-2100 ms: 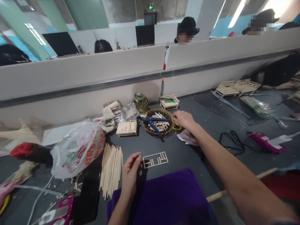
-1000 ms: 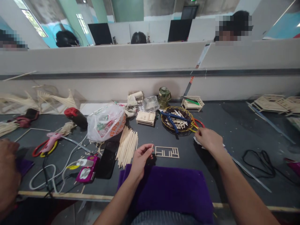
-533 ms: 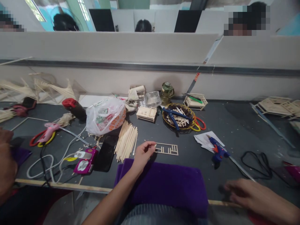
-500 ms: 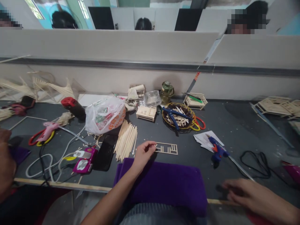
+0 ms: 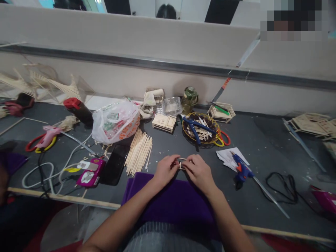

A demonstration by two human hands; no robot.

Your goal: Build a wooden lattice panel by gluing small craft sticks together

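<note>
L hand [image 5: 166, 170] & R hand [image 5: 199, 172] pinch the little wood stick frame [image 5: 180, 165], mostly hid by fingers, mid-surface [image 5: 252, 140] nr front edge, prob. to keep it still. Purple cloth [image 5: 173, 203] lies nr that edge. Glue gun [image 5: 244, 170] tip's on paper [image 5: 226, 158] R, maybe to catch drips. Sticks [image 5: 138, 152] L; basket [image 5: 189, 138] w/ blue pliers [image 5: 194, 133] blocks twd back edge.

The right hand [image 5: 198, 171] has moved from the table edge [image 5: 262, 230] to the wooden frame [image 5: 180, 165].

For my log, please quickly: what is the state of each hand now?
Left hand: fingers curled at the wooden frame; grip cannot be told.
Right hand: also curled there; grip cannot be told.
</note>
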